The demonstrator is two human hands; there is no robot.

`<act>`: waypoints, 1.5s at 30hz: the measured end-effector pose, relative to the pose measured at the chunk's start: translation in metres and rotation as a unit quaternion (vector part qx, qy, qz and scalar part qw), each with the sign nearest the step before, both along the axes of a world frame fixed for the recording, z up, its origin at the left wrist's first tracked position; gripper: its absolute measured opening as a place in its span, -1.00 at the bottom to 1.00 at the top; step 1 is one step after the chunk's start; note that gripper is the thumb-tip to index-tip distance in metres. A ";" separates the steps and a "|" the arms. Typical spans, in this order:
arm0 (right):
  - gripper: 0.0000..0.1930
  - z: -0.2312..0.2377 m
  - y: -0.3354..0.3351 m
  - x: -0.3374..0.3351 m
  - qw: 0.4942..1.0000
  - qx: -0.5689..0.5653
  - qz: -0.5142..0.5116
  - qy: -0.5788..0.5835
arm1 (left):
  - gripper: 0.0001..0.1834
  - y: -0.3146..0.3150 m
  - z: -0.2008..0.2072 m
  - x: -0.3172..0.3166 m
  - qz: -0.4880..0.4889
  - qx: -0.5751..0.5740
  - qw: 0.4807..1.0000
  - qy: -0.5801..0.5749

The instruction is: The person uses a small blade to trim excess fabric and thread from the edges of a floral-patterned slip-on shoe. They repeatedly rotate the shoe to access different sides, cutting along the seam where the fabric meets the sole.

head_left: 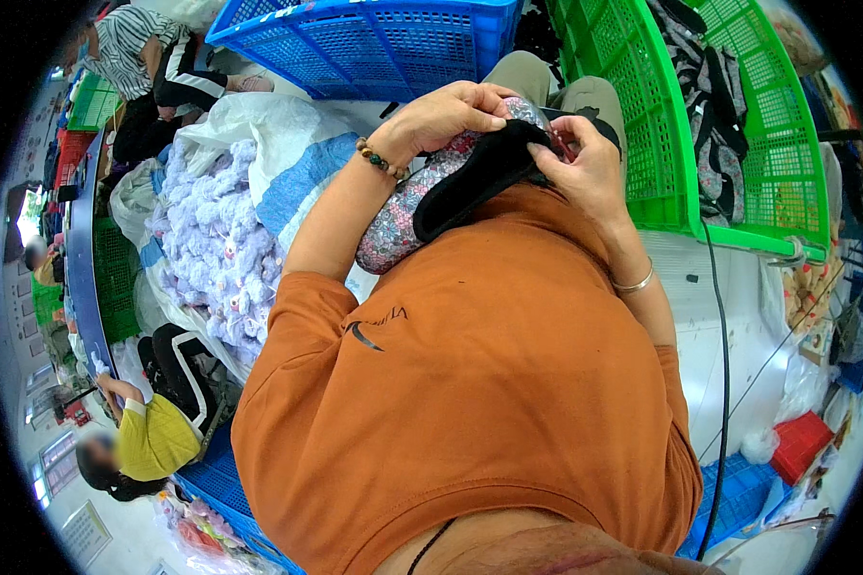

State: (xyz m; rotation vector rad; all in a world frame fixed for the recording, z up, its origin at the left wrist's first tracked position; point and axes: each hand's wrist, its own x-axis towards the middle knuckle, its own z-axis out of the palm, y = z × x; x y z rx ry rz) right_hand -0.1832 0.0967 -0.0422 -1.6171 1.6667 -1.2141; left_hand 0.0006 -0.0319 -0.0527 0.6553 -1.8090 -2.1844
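Note:
A padded cloth piece [386,222] with a small floral print lies across my lap, a long black fuzzy panel [457,188] along one side. Whether it is a slipper or a stuffed part I cannot tell. At its far end, my left hand [448,117] is closed, thumb and fingers pinching the cloth's edge. Opposite it, my right hand [587,168] grips the black panel's end between thumb and fingers. Something red shows beside the right fingers, too small to name. The cloth's underside is hidden.
A blue crate [369,53] stands ahead; a green crate [633,105] with similar black and patterned pieces [714,125] stands at the right. Left is a white sack [302,134] full of lilac fluffy items [216,244]. A black cable [722,335] hangs at right. Other people sit at left.

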 end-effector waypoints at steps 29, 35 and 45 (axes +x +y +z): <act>-0.80 -0.015 -0.020 -0.008 0.819 0.207 0.113 -0.523 | -0.78 0.002 -0.011 0.007 0.024 0.112 0.992 0.058; -0.82 -0.014 -0.025 -0.011 0.895 0.125 0.004 -0.428 | -0.78 -0.021 0.005 0.036 0.108 0.067 0.981 0.146; -0.65 -0.016 -0.015 0.006 0.893 0.118 0.164 -0.402 | -0.75 -0.074 0.013 0.044 0.448 0.177 0.781 0.398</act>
